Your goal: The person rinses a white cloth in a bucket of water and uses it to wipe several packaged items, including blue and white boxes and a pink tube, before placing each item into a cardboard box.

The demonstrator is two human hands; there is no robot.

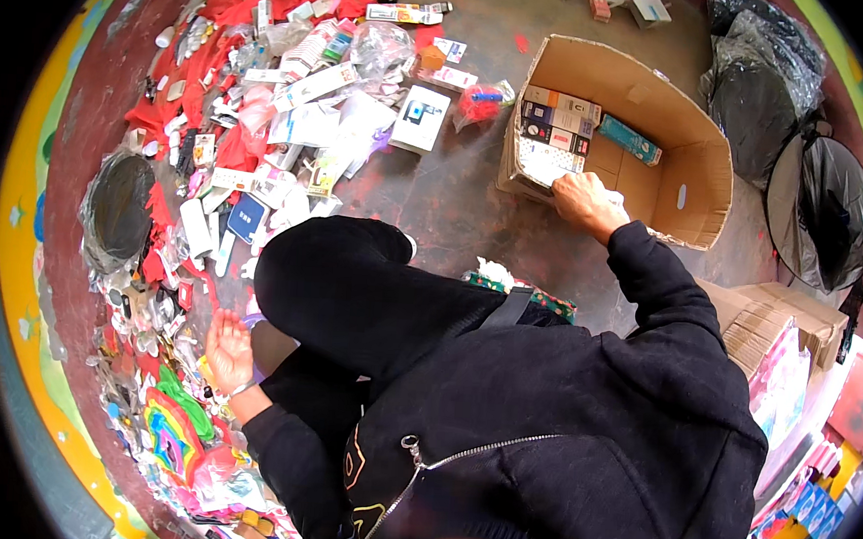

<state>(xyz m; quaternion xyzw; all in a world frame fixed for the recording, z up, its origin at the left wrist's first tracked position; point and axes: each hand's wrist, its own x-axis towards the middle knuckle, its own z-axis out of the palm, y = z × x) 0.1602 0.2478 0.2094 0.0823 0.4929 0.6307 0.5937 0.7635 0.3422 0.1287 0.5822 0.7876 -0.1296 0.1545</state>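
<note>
My right hand reaches over the near wall of a large open cardboard box. Its fingers are curled closed, and what they may hold is mostly hidden; a bit of white shows beside them. Just beyond the fingertips lies a white patterned carton in the box's near left corner. Behind it several small cartons are stacked along the left wall. Apart from these, a teal carton leans at the far wall. My left hand is open, palm up and fingers stretched, beside my leg and holding nothing.
A wide heap of small packages, a white carton, a dark blue box and red cloth spreads along the left. Black plastic-wrapped round items stand at right. Near my right side are folded cardboard and pink-and-white packages.
</note>
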